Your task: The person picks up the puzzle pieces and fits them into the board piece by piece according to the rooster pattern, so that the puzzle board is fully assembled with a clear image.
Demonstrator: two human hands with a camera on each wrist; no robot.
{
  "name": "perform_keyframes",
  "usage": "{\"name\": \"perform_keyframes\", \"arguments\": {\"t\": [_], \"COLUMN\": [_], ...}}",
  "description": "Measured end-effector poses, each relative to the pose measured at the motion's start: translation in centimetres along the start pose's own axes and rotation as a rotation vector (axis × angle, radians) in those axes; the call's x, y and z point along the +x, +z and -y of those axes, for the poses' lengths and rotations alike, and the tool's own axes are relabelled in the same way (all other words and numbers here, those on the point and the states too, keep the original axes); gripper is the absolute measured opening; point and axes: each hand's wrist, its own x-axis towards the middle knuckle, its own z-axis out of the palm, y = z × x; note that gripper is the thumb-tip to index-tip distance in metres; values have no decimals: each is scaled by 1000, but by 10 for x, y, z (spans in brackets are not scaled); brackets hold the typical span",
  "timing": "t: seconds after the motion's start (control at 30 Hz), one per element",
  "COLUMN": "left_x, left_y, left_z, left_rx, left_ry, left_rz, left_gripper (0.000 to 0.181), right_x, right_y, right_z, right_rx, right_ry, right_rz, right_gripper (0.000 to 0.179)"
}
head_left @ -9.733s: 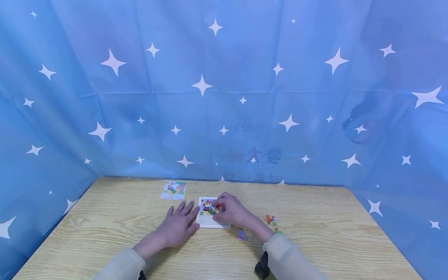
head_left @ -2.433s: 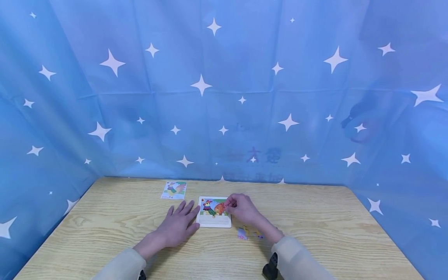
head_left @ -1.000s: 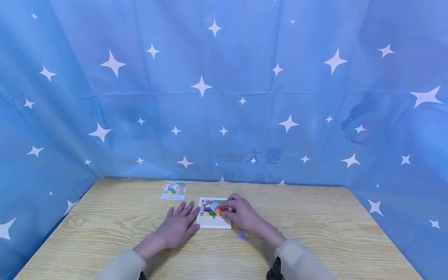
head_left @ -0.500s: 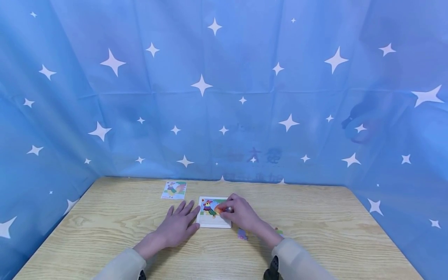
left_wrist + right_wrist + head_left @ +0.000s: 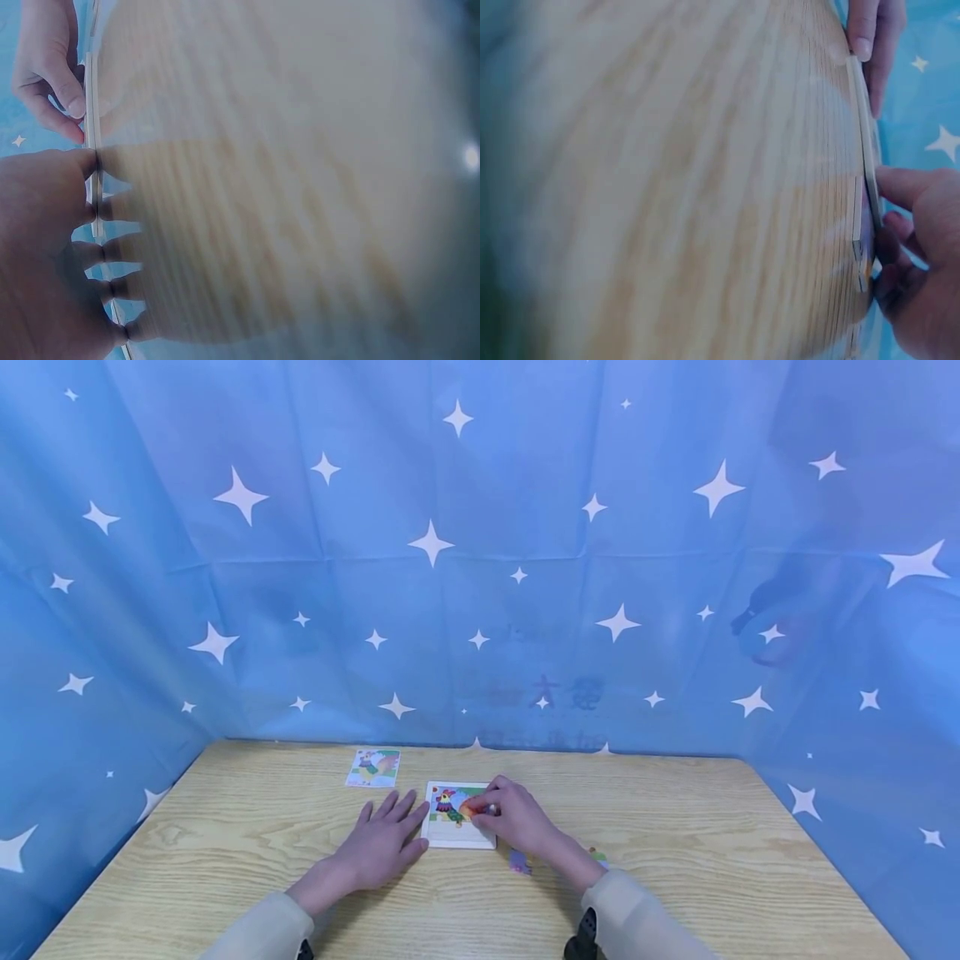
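A white-framed puzzle board [image 5: 459,842] lies on the table, with a rooster picture in its upper part and a bare white strip along its lower part. My left hand [image 5: 375,852] rests flat with spread fingers, index finger and thumb touching the board's left edge. Over the board's right side, my right hand [image 5: 517,817] has curled fingers, thumb and index pinching a puzzle piece at the orange tail; the fingers mostly cover it. In the right wrist view the right hand [image 5: 922,247] is at the board's edge, and the left hand [image 5: 870,37] shows beyond.
A rooster picture card [image 5: 372,768] lies behind my left hand. A purple loose piece [image 5: 519,862] sits beside the right wrist, and a green one [image 5: 597,857] shows partly past the forearm. The wooden table [image 5: 675,827] ends at a blue starred curtain [image 5: 480,568].
The orange loose piece right of the board is gone from the table since the earliest frame. My right hand moved from the board's right edge slightly leftward onto the tail. My left hand stayed.
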Motion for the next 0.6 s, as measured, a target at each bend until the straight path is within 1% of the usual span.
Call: {"name": "perform_keyframes", "arguments": {"t": [0.17, 0.3, 0.47, 0.6], "left_x": [0, 0, 0, 1], "left_y": [-1, 0, 2, 4], "left_z": [0, 0, 3, 5], "left_rx": [-5, -17, -26, -21], "left_ry": [0, 9, 35, 44], "left_rz": [-1, -1, -11, -26], "left_gripper": [58, 58, 58, 58], "right_x": [0, -5, -18, -29], "right_y": [-3, -11, -24, -32], "right_z": [0, 0, 1, -1], "right_rx": [48, 107, 138, 138], "right_ry": [3, 10, 28, 35], "right_rz": [26, 19, -5, 4], "right_gripper": [21, 21, 24, 24]}}
